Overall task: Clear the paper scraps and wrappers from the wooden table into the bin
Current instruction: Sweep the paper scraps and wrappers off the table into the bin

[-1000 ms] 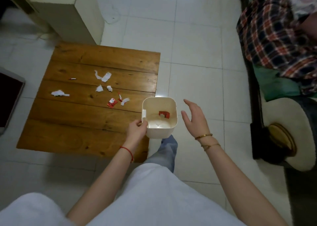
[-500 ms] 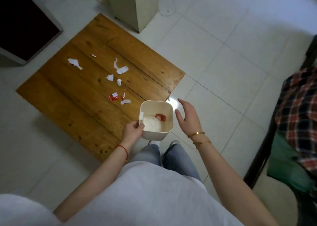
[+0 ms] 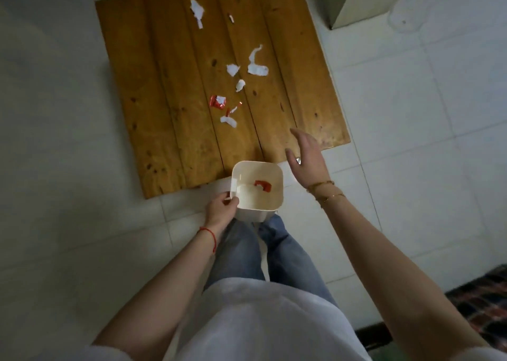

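A low wooden table (image 3: 170, 91) lies ahead of me on the tiled floor. Several white paper scraps lie on it, the largest (image 3: 257, 69) near the middle and one (image 3: 197, 11) at the far side. A red wrapper (image 3: 218, 102) and a small red-white strip (image 3: 233, 109) lie closer to me. My left hand (image 3: 220, 209) grips the rim of a small cream bin (image 3: 258, 193) held at the table's near edge; a red wrapper (image 3: 262, 185) lies inside it. My right hand (image 3: 308, 157) hovers open over the table's near right corner, right of the bin.
A pale cabinet (image 3: 356, 1) stands on the floor beyond the table's far right corner. My legs in blue jeans (image 3: 274, 251) are below the bin. A plaid cloth (image 3: 485, 305) shows at the lower right edge.
My view has swung round, so the table now runs straight ahead. My right hand has lifted away from the bin's side and reached forward over the table corner. The bin stays in my left hand.
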Action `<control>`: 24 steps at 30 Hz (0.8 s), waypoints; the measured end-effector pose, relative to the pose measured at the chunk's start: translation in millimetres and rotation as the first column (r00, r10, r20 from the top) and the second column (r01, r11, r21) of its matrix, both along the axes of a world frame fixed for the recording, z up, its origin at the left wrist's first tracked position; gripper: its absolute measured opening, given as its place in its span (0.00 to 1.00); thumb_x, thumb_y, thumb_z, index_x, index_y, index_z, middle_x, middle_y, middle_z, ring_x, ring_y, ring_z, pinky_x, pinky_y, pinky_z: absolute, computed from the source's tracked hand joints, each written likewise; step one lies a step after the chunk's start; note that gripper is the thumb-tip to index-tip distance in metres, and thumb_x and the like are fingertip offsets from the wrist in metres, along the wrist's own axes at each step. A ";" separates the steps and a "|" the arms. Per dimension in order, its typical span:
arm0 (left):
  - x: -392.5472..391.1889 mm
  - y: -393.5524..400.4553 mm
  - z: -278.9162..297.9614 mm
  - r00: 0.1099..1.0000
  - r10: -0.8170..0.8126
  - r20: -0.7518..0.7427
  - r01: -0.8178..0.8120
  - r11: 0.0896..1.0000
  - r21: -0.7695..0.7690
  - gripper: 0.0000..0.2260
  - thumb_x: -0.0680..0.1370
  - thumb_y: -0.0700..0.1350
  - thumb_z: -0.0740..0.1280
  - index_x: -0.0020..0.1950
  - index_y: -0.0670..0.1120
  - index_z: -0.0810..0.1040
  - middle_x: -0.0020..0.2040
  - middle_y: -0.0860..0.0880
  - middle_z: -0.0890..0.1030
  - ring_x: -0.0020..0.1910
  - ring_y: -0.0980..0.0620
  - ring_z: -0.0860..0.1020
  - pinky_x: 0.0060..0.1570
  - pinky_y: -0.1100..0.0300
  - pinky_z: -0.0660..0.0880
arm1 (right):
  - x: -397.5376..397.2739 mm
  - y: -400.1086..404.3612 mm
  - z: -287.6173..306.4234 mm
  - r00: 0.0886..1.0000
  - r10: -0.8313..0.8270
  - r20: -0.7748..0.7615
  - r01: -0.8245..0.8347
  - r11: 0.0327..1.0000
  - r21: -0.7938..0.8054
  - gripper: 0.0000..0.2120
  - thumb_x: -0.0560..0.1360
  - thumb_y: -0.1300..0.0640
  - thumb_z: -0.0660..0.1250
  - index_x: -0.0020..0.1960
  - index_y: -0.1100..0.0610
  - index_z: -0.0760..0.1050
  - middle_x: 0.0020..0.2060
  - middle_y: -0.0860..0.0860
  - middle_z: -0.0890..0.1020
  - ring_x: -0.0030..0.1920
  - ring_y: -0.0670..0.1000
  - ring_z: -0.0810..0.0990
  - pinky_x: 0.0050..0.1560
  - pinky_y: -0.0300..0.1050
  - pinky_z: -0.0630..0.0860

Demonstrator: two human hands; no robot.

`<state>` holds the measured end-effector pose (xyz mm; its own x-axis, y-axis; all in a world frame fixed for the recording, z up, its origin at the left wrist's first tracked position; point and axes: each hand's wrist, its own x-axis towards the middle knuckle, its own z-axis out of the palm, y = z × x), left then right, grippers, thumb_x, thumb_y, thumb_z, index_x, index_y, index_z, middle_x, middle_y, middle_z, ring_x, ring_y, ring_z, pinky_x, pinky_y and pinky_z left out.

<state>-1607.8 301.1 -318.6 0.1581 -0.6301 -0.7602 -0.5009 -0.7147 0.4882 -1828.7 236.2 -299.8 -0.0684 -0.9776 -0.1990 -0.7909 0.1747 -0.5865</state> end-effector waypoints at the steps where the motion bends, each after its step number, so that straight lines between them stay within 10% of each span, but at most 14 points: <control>1: -2.1 3.7 -6.3 1.000 0.027 0.000 -0.027 1.000 0.013 0.12 0.78 0.46 0.63 0.58 0.44 0.79 0.51 0.47 0.81 0.46 0.50 0.77 0.35 0.65 0.69 | -1.6 -7.6 -6.6 0.999 0.040 0.001 -0.040 0.999 -0.003 0.23 0.79 0.52 0.60 0.71 0.56 0.64 0.67 0.55 0.71 0.67 0.54 0.69 0.68 0.49 0.66; 24: -2.6 23.2 -155.7 0.944 0.330 -0.016 -0.328 0.942 0.071 0.11 0.75 0.45 0.63 0.55 0.49 0.81 0.44 0.52 0.81 0.45 0.52 0.79 0.46 0.62 0.71 | 80.1 -155.5 -157.4 0.728 0.675 -0.120 -0.658 0.738 0.150 0.29 0.78 0.52 0.58 0.76 0.55 0.54 0.76 0.55 0.55 0.76 0.58 0.49 0.75 0.56 0.51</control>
